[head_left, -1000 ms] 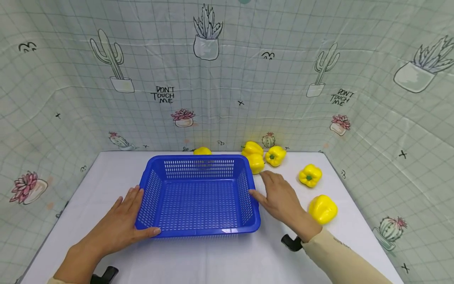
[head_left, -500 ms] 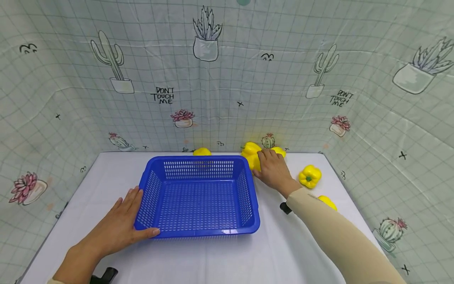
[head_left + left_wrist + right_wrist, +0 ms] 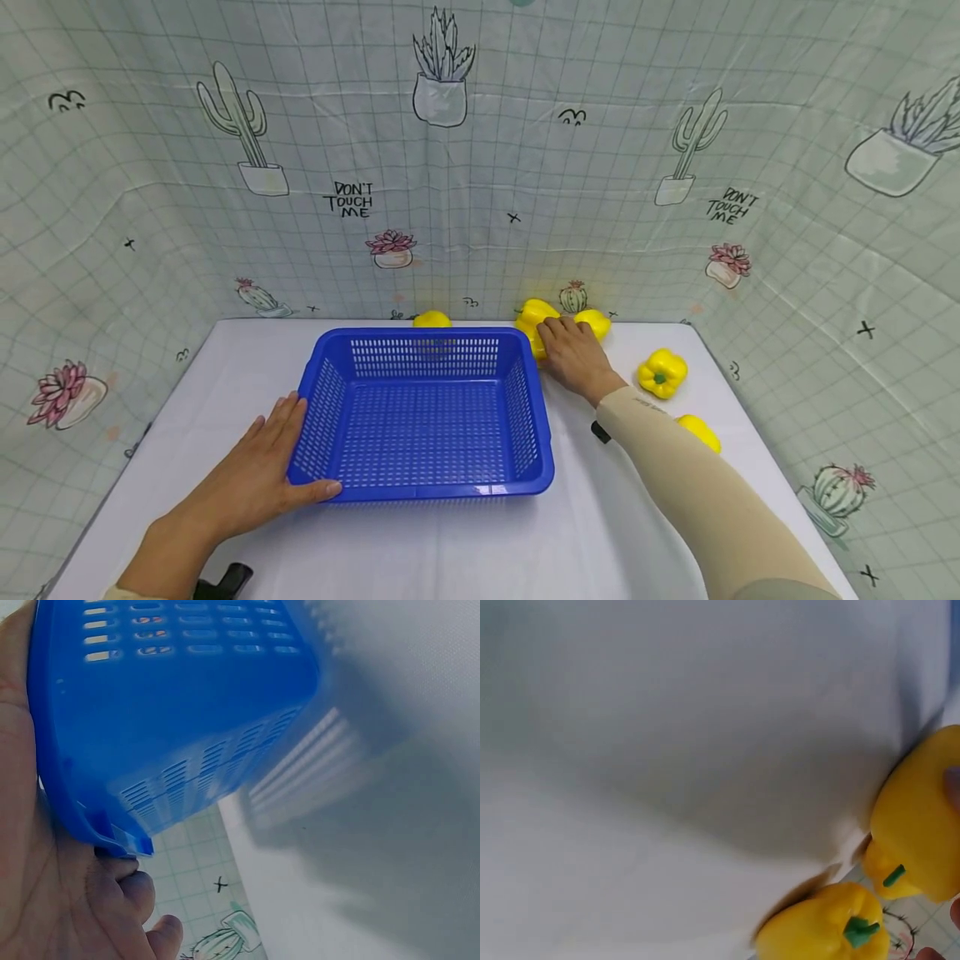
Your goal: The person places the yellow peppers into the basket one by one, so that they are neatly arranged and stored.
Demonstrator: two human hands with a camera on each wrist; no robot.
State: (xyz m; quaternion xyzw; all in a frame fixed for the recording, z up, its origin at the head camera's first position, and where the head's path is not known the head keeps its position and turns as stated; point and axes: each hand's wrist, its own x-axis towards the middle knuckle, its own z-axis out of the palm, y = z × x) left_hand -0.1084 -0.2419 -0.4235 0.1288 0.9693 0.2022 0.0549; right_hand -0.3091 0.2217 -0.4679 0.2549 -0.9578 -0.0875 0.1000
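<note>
A blue perforated plastic basket (image 3: 420, 492) stands on the white tabletop with nothing in it. My left hand (image 3: 251, 471) rests along its left rim, fingers straight and thumb on the front corner. In the left wrist view the palm lies against the basket wall (image 3: 180, 690). Beyond the basket's right side, my right hand (image 3: 576, 358) grips a yellow bell pepper (image 3: 915, 810), with fingertips around it. The hand covers much of this pepper in the head view. Right behind it sits another yellow bell pepper (image 3: 536, 312), and one more bell pepper (image 3: 594, 322) lies to its right.
Two more yellow peppers lie at the right: one pepper (image 3: 662, 372) with its stem facing me, another pepper (image 3: 701, 433) partly behind the sleeve. A yellow pepper (image 3: 432, 319) shows behind the basket. A patterned cloth (image 3: 480, 167) encloses the table's back and sides.
My right hand has left the basket's right rim and moved back to the peppers, where its fingers now hold one. The left hand and the basket have stayed in place.
</note>
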